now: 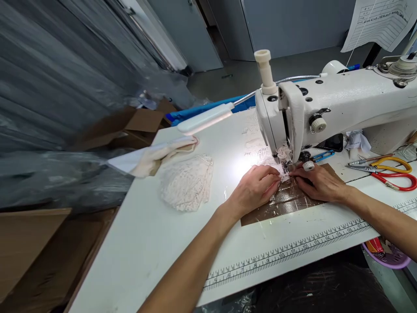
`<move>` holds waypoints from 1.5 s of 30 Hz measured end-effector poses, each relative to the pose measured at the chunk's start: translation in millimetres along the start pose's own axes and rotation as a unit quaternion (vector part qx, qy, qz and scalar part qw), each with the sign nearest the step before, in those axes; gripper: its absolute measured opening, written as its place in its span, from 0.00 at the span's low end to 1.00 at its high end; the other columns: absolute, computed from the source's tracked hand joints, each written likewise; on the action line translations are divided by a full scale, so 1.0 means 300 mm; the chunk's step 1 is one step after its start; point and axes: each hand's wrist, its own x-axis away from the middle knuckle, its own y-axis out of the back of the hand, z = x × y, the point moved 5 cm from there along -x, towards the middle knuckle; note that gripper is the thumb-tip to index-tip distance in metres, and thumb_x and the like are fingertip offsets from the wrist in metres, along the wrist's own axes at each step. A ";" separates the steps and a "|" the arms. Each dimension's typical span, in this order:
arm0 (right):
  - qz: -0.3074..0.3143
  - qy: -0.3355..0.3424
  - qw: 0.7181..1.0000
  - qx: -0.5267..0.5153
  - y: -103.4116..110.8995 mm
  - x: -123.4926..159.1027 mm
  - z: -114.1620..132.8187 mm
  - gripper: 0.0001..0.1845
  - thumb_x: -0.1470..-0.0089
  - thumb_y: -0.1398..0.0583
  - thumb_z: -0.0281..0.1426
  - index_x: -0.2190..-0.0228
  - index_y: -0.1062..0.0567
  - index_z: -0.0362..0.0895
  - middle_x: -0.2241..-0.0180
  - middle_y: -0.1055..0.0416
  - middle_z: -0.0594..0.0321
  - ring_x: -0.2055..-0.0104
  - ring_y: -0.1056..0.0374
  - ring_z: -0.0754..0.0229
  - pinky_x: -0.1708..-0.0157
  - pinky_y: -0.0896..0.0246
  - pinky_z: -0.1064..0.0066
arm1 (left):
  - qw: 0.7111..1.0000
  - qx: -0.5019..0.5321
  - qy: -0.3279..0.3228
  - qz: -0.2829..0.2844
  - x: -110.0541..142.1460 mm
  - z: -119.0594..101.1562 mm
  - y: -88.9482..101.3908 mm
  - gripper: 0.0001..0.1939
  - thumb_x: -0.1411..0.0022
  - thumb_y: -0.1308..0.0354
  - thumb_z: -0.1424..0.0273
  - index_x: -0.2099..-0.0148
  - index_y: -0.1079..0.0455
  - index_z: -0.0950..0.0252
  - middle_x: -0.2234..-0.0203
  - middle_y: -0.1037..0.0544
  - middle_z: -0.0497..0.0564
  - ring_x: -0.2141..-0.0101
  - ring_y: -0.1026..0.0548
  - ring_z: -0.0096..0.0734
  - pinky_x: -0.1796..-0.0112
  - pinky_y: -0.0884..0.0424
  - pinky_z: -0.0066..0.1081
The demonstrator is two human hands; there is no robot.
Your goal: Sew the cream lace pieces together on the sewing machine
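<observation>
At the needle of the white sewing machine (339, 102), I see two bare hands meeting over a small piece of white cloth (284, 175). The cloth lies by the presser foot, above a brown sheet (259, 216) on the table (143, 248). Left of it, the left hand (260, 183) has bent fingers touching the cloth; opposite, the right hand (316, 182) reaches a fingertip to its other edge. Whether either one pinches it, I cannot tell. A lamp (206, 118) hangs over the table, with a heap of lace (190, 184) well apart from the hands. Beyond the right wrist lie scissors (371, 168) with one yellow and one red handle. A ruler (306, 248) runs along the near edge.
</observation>
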 end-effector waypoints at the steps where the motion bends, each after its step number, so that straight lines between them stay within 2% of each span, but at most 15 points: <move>1: 0.010 0.001 1.000 -0.002 -0.006 0.001 -0.003 0.18 0.38 0.49 0.30 0.51 0.25 0.41 0.59 0.31 0.52 0.60 0.33 0.57 0.58 0.32 0.62 | 1.000 0.003 -0.002 0.000 -0.001 -0.001 0.002 0.11 0.31 0.51 0.70 0.64 0.29 0.64 0.65 0.21 0.52 0.67 0.25 0.31 0.67 0.29 0.35; 8: 0.032 -0.004 0.999 0.010 -0.024 0.005 -0.019 0.19 0.39 0.49 0.28 0.52 0.23 0.44 0.56 0.33 0.51 0.60 0.33 0.58 0.56 0.31 0.62 | 0.998 0.044 0.009 0.035 0.002 0.002 -0.021 0.12 0.30 0.52 0.69 0.59 0.26 0.62 0.63 0.19 0.51 0.63 0.23 0.31 0.61 0.29 0.36; 12: 0.034 -0.006 0.999 0.016 -0.023 0.005 -0.018 0.19 0.39 0.48 0.27 0.53 0.22 0.43 0.56 0.33 0.50 0.58 0.33 0.56 0.54 0.31 0.60 | 0.999 0.045 -0.014 0.025 0.003 -0.001 -0.021 0.13 0.29 0.52 0.70 0.59 0.26 0.64 0.62 0.19 0.53 0.63 0.23 0.32 0.62 0.28 0.35; 20: 0.018 0.039 0.998 0.055 -0.040 0.008 -0.027 0.20 0.39 0.48 0.27 0.48 0.25 0.46 0.56 0.34 0.52 0.59 0.35 0.56 0.57 0.31 0.60 | 0.997 -0.042 -0.063 0.023 0.000 -0.032 -0.011 0.11 0.30 0.51 0.69 0.57 0.28 0.66 0.63 0.20 0.52 0.66 0.24 0.32 0.66 0.29 0.35; 23: 0.015 0.046 0.996 0.071 -0.041 0.008 -0.019 0.20 0.40 0.47 0.27 0.49 0.25 0.44 0.57 0.33 0.50 0.59 0.35 0.55 0.59 0.31 0.60 | 0.992 -0.079 -0.091 0.029 -0.001 -0.056 -0.007 0.11 0.31 0.51 0.68 0.58 0.28 0.67 0.64 0.21 0.54 0.67 0.25 0.33 0.66 0.30 0.35; 27: 0.025 0.011 0.998 0.051 -0.025 0.005 -0.013 0.19 0.41 0.46 0.27 0.50 0.24 0.43 0.60 0.32 0.52 0.62 0.34 0.57 0.61 0.32 0.64 | 0.988 -0.104 -0.112 0.025 0.001 -0.075 -0.007 0.11 0.32 0.51 0.70 0.58 0.29 0.68 0.64 0.21 0.55 0.68 0.26 0.33 0.66 0.30 0.35; 32: 0.005 -0.046 0.999 0.019 0.007 0.001 -0.022 0.17 0.37 0.49 0.30 0.57 0.21 0.44 0.63 0.30 0.55 0.65 0.33 0.61 0.62 0.34 0.69 | 0.989 -0.102 -0.102 0.020 0.008 -0.072 -0.013 0.11 0.32 0.52 0.70 0.58 0.28 0.68 0.62 0.22 0.56 0.67 0.25 0.33 0.66 0.30 0.35; 34: 0.005 -0.050 0.998 0.026 0.008 0.002 -0.026 0.18 0.36 0.50 0.30 0.57 0.21 0.44 0.63 0.30 0.56 0.66 0.33 0.62 0.63 0.34 0.70 | 0.990 -0.104 -0.096 0.023 0.010 -0.070 -0.015 0.12 0.31 0.52 0.69 0.58 0.28 0.68 0.62 0.22 0.55 0.67 0.25 0.33 0.66 0.30 0.36; 38: 0.032 -0.017 0.998 0.050 -0.009 0.011 -0.027 0.19 0.38 0.48 0.30 0.49 0.24 0.47 0.60 0.32 0.55 0.67 0.34 0.63 0.64 0.33 0.69 | 0.990 -0.106 -0.095 0.018 0.012 -0.071 -0.015 0.14 0.31 0.53 0.69 0.58 0.27 0.69 0.63 0.22 0.56 0.68 0.26 0.34 0.66 0.30 0.36; 42: 0.045 0.043 0.994 0.085 -0.021 0.018 -0.013 0.18 0.39 0.48 0.30 0.51 0.23 0.48 0.53 0.36 0.53 0.64 0.35 0.61 0.62 0.31 0.65 | 0.990 -0.106 -0.086 0.030 0.012 -0.067 -0.020 0.15 0.32 0.53 0.68 0.60 0.27 0.68 0.63 0.22 0.56 0.68 0.26 0.34 0.65 0.30 0.37; 45: 0.040 0.061 0.993 0.093 -0.022 0.019 -0.001 0.19 0.38 0.49 0.29 0.51 0.24 0.46 0.53 0.38 0.51 0.60 0.35 0.58 0.60 0.30 0.62 | 0.991 -0.097 -0.080 0.041 0.011 -0.065 -0.020 0.15 0.32 0.54 0.67 0.60 0.27 0.68 0.62 0.22 0.56 0.68 0.26 0.34 0.65 0.31 0.37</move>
